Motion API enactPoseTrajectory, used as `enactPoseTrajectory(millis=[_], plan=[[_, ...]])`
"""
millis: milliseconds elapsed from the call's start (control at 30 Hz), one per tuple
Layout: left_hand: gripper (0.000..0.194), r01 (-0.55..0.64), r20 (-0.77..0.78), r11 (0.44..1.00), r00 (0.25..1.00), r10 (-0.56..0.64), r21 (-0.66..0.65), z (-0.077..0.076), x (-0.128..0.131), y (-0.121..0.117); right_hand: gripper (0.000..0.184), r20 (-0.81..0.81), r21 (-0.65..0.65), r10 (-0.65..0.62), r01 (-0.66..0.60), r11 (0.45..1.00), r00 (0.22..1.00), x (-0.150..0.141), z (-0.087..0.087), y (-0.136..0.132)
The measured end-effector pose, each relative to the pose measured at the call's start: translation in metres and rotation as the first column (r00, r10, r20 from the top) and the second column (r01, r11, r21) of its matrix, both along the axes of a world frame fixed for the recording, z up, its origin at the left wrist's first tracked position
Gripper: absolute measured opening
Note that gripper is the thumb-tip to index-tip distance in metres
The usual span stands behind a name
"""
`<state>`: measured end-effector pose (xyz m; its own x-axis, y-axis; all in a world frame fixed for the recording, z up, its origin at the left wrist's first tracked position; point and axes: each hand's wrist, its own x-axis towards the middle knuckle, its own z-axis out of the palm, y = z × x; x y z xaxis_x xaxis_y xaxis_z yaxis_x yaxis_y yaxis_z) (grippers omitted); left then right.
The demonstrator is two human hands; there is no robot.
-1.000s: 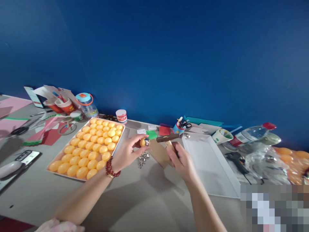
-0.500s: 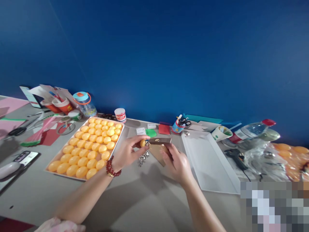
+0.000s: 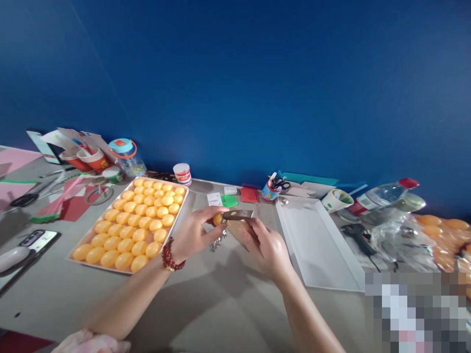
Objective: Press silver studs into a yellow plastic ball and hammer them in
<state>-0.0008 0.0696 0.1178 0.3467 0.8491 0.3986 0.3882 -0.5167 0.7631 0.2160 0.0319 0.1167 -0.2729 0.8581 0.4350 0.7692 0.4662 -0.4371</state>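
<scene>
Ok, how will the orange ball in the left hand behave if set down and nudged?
The orange ball would probably roll, given its rounded side. Its skin may be slippery; similar balls nearby look smooth and glossy. Likely light too: the left hand holds it in a pinch.

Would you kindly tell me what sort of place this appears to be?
It looks like a craft worktable, judging by a tray of orange balls, scissors standing in a blue cup, and what appears to be a black glue gun.
</scene>
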Motion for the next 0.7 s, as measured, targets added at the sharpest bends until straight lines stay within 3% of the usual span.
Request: enactPoseTrajectory(millis=[233, 700], plan=[[0.031, -0.006, 0.049, 0.997, 0.999, 0.01, -0.075, -0.001, -0.001, 0.0, 0.018, -0.042, 0.059, -0.01, 0.012, 0.998, 0.999, 0.002, 0.001, -0.006], [0.042, 0.14, 0.329, 0.932, 0.944, -0.024, -0.334, -0.016, -0.001, 0.004, 0.017, -0.008, 0.066, -0.007, 0.008, 0.998, 1.0, 0.001, 0.003, -0.005]])
